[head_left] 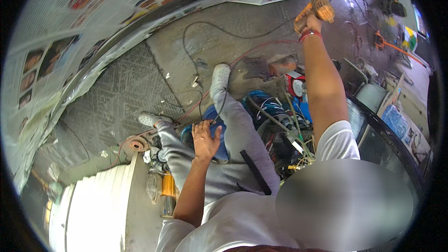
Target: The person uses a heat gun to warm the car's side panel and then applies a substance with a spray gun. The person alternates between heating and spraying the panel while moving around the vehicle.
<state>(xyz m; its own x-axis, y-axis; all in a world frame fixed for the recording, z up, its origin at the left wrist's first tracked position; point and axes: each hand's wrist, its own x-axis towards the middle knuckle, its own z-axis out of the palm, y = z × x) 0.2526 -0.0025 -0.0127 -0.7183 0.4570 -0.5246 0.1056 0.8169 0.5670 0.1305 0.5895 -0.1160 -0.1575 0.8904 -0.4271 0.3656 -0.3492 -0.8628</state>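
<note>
The right hand [309, 24] grasps a yellow-orange power tool [322, 7], held out at arm's length over the far right part of the floor [170, 49], near the edge below the poster-covered sheeting. The left hand [204, 140] has its fingers spread, back upward, with nothing visibly gripped; it is over or just in front of a blue object [225, 142] between the legs.

At such a reach, a straight wrist and a full wrap around the grip would likely keep the tool steadiest. The black cord [184, 42] loops across the floor and the red cord [261, 45] passes near the pale clog [220, 77], so slack clear of the feet seems wise, as does keeping the free fingers off those lines.

The tool's working end is hard to read, and whether it touches anything cannot be told. The right hand hides the join with either cord. Whether the left palm rests on the blue object is also unclear. A blurred oval [345, 205] covers the lower right, and the cluttered pile [266, 102] beside the leg is too tangled to sort out
</note>
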